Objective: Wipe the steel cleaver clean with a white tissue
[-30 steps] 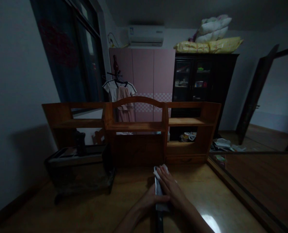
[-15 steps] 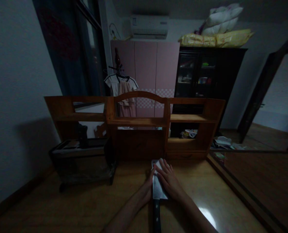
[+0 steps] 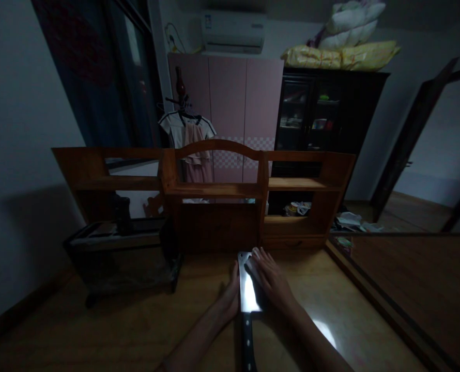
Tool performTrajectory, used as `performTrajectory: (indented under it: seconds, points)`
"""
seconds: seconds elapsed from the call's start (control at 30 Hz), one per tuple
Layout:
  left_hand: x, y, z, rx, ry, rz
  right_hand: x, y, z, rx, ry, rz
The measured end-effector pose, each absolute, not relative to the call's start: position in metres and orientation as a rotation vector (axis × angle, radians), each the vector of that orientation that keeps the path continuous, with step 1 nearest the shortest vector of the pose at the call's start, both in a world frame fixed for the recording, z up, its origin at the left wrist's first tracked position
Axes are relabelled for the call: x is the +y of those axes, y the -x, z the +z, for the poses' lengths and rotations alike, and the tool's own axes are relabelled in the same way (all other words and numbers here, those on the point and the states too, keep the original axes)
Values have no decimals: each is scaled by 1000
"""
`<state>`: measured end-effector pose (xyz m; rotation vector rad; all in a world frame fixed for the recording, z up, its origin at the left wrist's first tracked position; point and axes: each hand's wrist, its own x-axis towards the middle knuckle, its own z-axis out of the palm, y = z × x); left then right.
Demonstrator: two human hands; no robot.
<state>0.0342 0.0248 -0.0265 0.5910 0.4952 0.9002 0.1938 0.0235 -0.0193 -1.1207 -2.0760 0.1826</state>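
Cleaver (image 3: 248,292) observed over the wooden tabletop (image 3: 117,330); contact with it not discernible. Broad metal blade, face up, strong glare mid-face, small hole at far left corner, right side partly covered. Black riveted handle (image 3: 247,336) points nearward.

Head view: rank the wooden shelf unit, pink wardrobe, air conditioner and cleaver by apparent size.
1. Wooden shelf unit
2. Pink wardrobe, partly hidden
3. Air conditioner and cleaver: unsure, left unranked; the right hand covers part of the cleaver, which is nearer the camera.
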Motion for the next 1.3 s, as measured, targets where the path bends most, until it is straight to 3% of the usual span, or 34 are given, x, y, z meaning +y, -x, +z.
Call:
performTrajectory:
  seconds: [0.2,0.63,0.77,1.0,1.3]
  points:
    - [29,-30,-35,439,-534,903,9,-172,-10,-2326,1059,355]
    - [32,-30,-41,401,-489,850,34,-186,-46,-2020,1290,347]
    - [29,-31,-37,367,-486,852,29,-189,-37,-1981,1372,249]
    - [24,-31,-27,426,-409,924,8,-173,-6,-2302,1073,224]
    - [32,-29,-38,396,-351,937,10,-173,-10,-2349,1134,243]
